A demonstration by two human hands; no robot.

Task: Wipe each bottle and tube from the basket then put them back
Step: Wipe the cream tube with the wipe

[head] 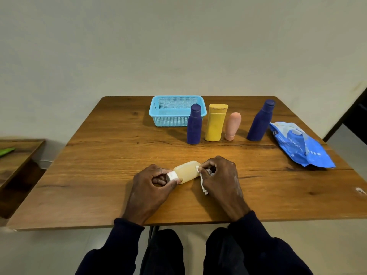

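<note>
Pale bottle (186, 171) is held sideways over the near bench (99, 155), the grip of the left hand (151, 187) pinching its white cap, the right hand (220, 179) clasping one white wipe (202, 184) to its base; beyond are two blue bottles (194, 126) (260, 122), one yellow bottle (215, 124), one pink tube (232, 126), one blue basket (170, 121), one wipe pack (301, 147).

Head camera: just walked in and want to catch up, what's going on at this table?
A person is wiping a pale yellow bottle held sideways. The left hand grips its white-capped end; the right hand pinches a white wipe against the other end. Two dark blue bottles, a yellow bottle and a pink tube stand outside the blue basket, none back inside yet. A blue wipes pack lies at the right.
</note>
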